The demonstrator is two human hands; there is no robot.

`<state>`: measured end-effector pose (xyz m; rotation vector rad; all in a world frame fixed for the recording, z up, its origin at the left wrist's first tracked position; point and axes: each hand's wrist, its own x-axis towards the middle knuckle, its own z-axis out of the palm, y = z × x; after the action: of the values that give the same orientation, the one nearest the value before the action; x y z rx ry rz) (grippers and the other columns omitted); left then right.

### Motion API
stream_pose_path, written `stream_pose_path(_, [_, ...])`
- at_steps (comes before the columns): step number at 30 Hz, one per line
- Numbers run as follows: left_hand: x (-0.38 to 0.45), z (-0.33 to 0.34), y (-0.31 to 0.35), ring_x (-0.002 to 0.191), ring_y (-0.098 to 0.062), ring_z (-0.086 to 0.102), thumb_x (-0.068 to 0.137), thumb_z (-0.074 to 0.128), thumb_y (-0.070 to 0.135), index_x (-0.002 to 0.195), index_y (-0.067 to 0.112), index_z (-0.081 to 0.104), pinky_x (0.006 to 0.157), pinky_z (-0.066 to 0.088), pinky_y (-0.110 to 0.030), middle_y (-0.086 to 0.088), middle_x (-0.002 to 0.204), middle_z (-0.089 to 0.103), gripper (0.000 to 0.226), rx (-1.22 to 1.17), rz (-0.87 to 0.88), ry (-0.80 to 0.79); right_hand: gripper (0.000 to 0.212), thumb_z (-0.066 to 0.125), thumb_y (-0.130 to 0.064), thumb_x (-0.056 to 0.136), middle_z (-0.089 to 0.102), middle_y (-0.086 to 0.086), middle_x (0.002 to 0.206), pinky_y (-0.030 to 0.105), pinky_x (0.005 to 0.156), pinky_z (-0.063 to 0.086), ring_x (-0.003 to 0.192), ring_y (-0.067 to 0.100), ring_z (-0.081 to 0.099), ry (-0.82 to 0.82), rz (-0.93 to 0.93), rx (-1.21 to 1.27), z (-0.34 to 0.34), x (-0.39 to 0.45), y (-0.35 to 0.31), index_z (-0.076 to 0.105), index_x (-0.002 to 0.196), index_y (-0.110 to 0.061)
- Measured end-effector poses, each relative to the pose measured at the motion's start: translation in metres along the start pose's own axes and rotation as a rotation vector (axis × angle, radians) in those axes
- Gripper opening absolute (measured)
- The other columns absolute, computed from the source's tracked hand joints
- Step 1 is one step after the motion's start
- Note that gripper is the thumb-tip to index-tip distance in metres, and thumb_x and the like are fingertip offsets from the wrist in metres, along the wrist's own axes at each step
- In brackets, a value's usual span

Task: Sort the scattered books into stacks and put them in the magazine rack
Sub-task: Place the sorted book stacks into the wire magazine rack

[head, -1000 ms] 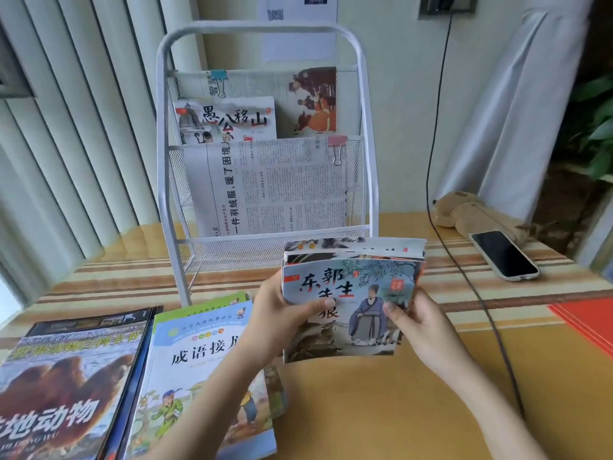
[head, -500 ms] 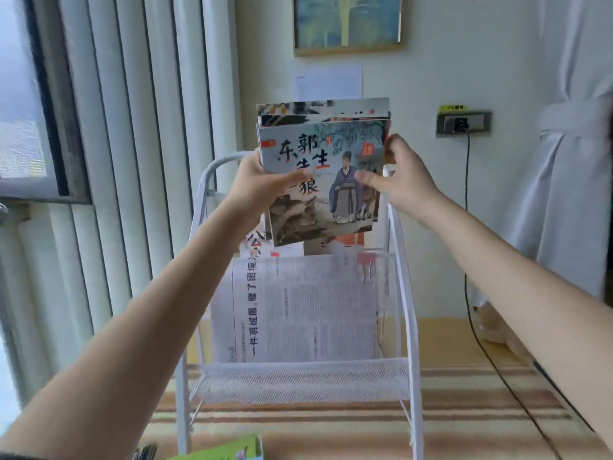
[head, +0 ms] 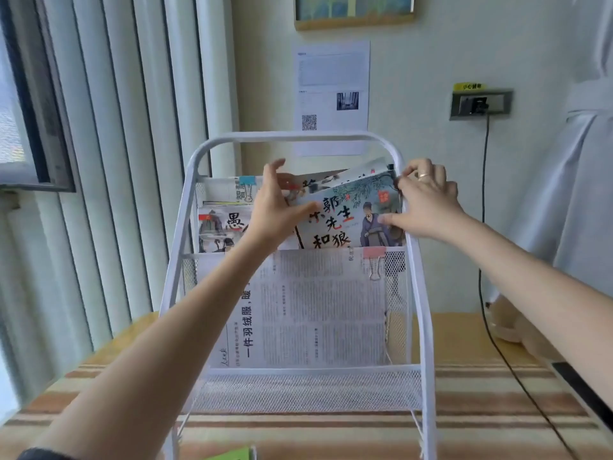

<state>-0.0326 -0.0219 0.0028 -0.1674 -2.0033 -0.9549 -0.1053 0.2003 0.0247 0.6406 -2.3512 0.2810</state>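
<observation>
A white magazine rack [head: 423, 293] is stood on a striped table [head: 497, 410], against a pale wall. Its lower pocket is filled by a newspaper [head: 315, 310], fastened with a pink binder clip [head: 374, 260]. In the upper pocket, a stack of small books [head: 348, 214] is seen tilted at the right side, its lower edge sunk behind the pocket's front rail, with another picture book [head: 222, 232] just beside it at the left. The stack's left edge is gripped by the left hand [head: 275, 207], thumb laid across the cover and fingers spread behind. Its right edge is pinched by the right hand [head: 424, 200], thumb on the cover, fingers curled over the top corner.
</observation>
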Motion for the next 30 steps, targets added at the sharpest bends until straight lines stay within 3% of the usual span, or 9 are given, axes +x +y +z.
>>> stream_pose_path(6, [-0.002, 0.002, -0.007, 0.107, -0.015, 0.058, 0.083, 0.071, 0.031, 0.130, 0.020, 0.053, 0.098, 0.046, -0.036, 0.003, 0.116, 0.063, 0.051, 0.278, 0.098, -0.084, 0.081, 0.065, -0.061, 0.073, 0.007, 0.004, 0.152, 0.048, 0.105, 0.027, 0.137, 0.027, 0.014, -0.086, 0.041, 0.023, -0.001, -0.004, -0.012, 0.041, 0.123, -0.002])
stream_pose_path(9, [-0.001, 0.004, -0.006, 0.105, -0.025, 0.054, 0.086, 0.064, 0.040, 0.119, 0.018, 0.061, 0.094, 0.041, -0.037, 0.005, 0.094, 0.055, 0.039, 0.382, 0.110, -0.110, 0.092, 0.057, -0.061, 0.080, -0.003, 0.004, 0.157, 0.046, 0.109, 0.026, 0.141, 0.027, 0.017, 0.030, 0.012, 0.123, 0.012, -0.014, -0.012, 0.017, 0.144, -0.006])
stream_pose_path(12, [0.002, 0.007, -0.008, 0.116, -0.021, 0.043, 0.086, 0.060, 0.047, 0.117, 0.021, 0.059, 0.089, 0.025, -0.032, 0.007, 0.099, 0.058, 0.040, 0.452, 0.123, -0.140, 0.094, 0.057, -0.050, 0.086, 0.004, 0.006, 0.159, 0.041, 0.109, 0.030, 0.141, 0.026, 0.024, 0.214, -0.029, 0.322, 0.009, -0.012, -0.011, -0.004, 0.150, -0.017])
stream_pose_path(16, [0.005, 0.014, -0.012, 0.125, -0.021, 0.034, 0.083, 0.054, 0.062, 0.127, 0.025, 0.049, 0.095, 0.020, -0.036, 0.004, 0.123, 0.059, 0.058, 0.646, 0.152, -0.215, 0.073, 0.038, -0.049, 0.096, 0.010, 0.006, 0.159, 0.035, 0.114, 0.017, 0.144, 0.021, 0.016, 0.244, 0.281, 0.650, 0.003, 0.005, 0.003, 0.006, 0.151, -0.015])
stream_pose_path(19, [0.003, 0.018, -0.011, 0.124, -0.020, 0.032, 0.080, 0.054, 0.065, 0.131, 0.027, 0.045, 0.094, 0.018, -0.037, 0.006, 0.128, 0.055, 0.064, 0.691, 0.169, -0.220, 0.073, 0.015, -0.061, 0.095, 0.021, 0.009, 0.156, 0.040, 0.115, 0.018, 0.143, 0.026, 0.022, -0.035, 0.651, 0.915, 0.031, -0.014, 0.015, 0.019, 0.150, -0.014])
stream_pose_path(22, [0.008, 0.017, -0.001, 0.117, -0.018, 0.034, 0.081, 0.064, 0.053, 0.124, 0.030, 0.055, 0.086, 0.017, -0.034, 0.008, 0.118, 0.060, 0.050, 0.566, 0.144, -0.175, 0.080, 0.005, -0.072, 0.087, 0.020, 0.003, 0.156, 0.046, 0.117, 0.015, 0.143, 0.024, 0.021, -0.290, 0.632, 1.128, 0.066, -0.050, 0.014, 0.019, 0.150, -0.025])
stream_pose_path(26, [0.018, 0.011, 0.002, 0.121, -0.019, 0.035, 0.083, 0.064, 0.047, 0.128, 0.031, 0.054, 0.090, 0.018, -0.033, 0.006, 0.122, 0.059, 0.048, 0.556, 0.126, -0.238, 0.076, 0.006, -0.069, 0.089, 0.024, 0.001, 0.155, 0.045, 0.118, 0.017, 0.142, 0.022, 0.025, -0.289, 0.571, 1.150, 0.074, -0.061, 0.014, 0.024, 0.149, -0.026])
stream_pose_path(28, [0.018, 0.009, 0.002, 0.122, -0.020, 0.035, 0.084, 0.059, 0.053, 0.135, 0.034, 0.046, 0.096, 0.018, -0.036, 0.005, 0.124, 0.056, 0.055, 0.674, 0.151, -0.330, 0.060, 0.016, -0.056, 0.097, 0.052, 0.010, 0.134, 0.038, 0.104, 0.039, 0.121, 0.025, 0.051, -0.274, 0.561, 1.083, 0.069, -0.064, 0.012, 0.052, 0.130, -0.021])
stream_pose_path(30, [0.015, 0.008, 0.002, 0.123, -0.021, 0.034, 0.085, 0.056, 0.055, 0.140, 0.033, 0.038, 0.102, 0.018, -0.040, 0.002, 0.128, 0.050, 0.062, 0.774, 0.213, -0.383, 0.041, 0.029, -0.033, 0.102, 0.064, 0.009, 0.087, 0.025, 0.067, 0.049, 0.075, 0.017, 0.061, -0.275, 0.554, 1.071, 0.067, -0.066, 0.011, 0.062, 0.087, -0.015])
